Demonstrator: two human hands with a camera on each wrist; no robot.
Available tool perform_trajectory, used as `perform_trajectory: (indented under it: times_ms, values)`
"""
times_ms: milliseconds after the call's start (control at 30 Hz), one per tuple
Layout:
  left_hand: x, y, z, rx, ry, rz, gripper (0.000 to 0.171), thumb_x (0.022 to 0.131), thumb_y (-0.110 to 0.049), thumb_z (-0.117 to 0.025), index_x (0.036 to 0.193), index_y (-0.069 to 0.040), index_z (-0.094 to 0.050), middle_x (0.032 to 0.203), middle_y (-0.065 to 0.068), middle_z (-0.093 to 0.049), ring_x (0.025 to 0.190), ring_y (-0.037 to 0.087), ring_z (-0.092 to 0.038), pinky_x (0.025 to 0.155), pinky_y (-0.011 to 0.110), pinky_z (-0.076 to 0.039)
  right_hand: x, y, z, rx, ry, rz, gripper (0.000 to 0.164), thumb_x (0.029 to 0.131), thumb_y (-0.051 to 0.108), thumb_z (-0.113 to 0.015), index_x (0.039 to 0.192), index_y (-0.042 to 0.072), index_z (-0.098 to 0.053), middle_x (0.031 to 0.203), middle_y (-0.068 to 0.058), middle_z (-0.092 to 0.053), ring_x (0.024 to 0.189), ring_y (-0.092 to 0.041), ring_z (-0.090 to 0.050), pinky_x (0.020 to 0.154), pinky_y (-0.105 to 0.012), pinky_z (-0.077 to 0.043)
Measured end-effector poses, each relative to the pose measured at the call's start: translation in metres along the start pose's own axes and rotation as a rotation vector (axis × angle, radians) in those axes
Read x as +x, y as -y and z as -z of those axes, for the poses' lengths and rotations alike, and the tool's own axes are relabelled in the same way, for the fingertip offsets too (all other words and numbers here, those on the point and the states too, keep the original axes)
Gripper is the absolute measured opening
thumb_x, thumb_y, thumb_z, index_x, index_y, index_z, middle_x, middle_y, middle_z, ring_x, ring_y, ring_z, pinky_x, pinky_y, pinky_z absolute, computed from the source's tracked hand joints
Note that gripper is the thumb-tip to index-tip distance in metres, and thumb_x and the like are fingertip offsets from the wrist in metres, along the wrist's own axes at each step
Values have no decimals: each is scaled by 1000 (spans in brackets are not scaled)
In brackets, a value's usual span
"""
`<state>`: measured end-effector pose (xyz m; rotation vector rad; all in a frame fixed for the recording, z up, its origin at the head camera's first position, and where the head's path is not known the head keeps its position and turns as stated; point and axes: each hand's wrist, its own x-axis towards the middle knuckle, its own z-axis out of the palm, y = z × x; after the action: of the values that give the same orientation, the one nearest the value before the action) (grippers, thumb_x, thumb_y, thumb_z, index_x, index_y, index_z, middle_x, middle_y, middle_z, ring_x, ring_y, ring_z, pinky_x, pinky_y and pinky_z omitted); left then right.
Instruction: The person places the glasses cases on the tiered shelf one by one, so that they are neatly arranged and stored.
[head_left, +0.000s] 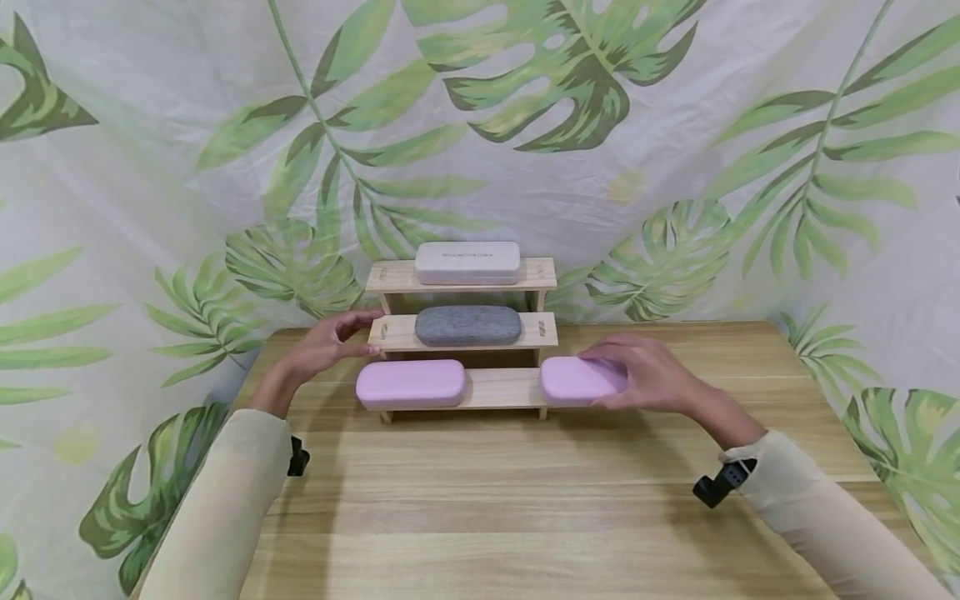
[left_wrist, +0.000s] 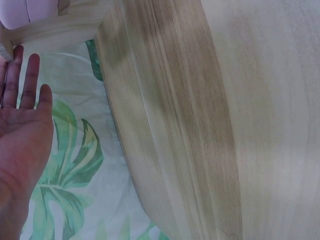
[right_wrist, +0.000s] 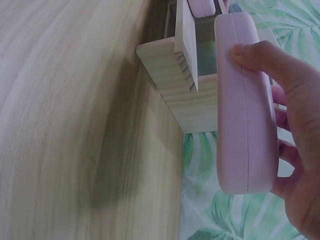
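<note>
My right hand (head_left: pixel 656 375) holds a pink glasses case (head_left: pixel 577 379) between thumb and fingers, at the right end of the lowest shelf. In the right wrist view the thumb presses the case's (right_wrist: pixel 245 130) seamed side. My left hand (head_left: pixel 322 348) is at the left end of the stand's middle shelf (head_left: pixel 397 333), its fingers mostly straight in the left wrist view and the tips at the wood. Another pink glasses case (head_left: pixel 411 383) lies on the left of the lowest shelf (head_left: pixel 502 387). A grey fabric glasses case (head_left: pixel 468 326) rests on the middle shelf, a white one (head_left: pixel 468 262) on the top shelf.
The three-step wooden stand is at the back of a wood-grain table (head_left: pixel 487 517). Behind it hangs a leaf-patterned cloth (head_left: pixel 525 192). A dark wrist camera (head_left: pixel 723 482) is strapped to the right sleeve.
</note>
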<state>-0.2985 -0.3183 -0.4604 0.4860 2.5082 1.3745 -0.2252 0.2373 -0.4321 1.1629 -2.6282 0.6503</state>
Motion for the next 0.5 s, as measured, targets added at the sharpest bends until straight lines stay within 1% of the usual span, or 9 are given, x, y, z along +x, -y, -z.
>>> perform_trajectory:
  times_ms: [167,300,500]
  values:
    - [0,2,0,-9,1,2,70,96,-28,-82,157,-13,-51,164,13,-45,156,38,-34,128,62,-21,5,4,-5,12,-5,10,68,68,41,-97,126,13,-78,120,-6,-77,106,-25,-73,81,-40,-61]
    - [0,0,-1,-19,-3,-3,69,96,-26,-81,157,-11,-51,164,14,-45,156,39,-34,128,62,-21,7,5,-10,16,-13,16,67,69,41,-97,126,12,-78,119,-6,-77,106,-25,-73,80,-39,-61]
    - [-1,-2,-1,1,-3,-9,69,97,-26,-81,157,-11,-51,162,15,-47,155,39,-35,128,63,-22,9,7,-17,15,-36,32,67,69,42,-96,125,12,-78,118,-8,-77,105,-26,-73,79,-40,-61]
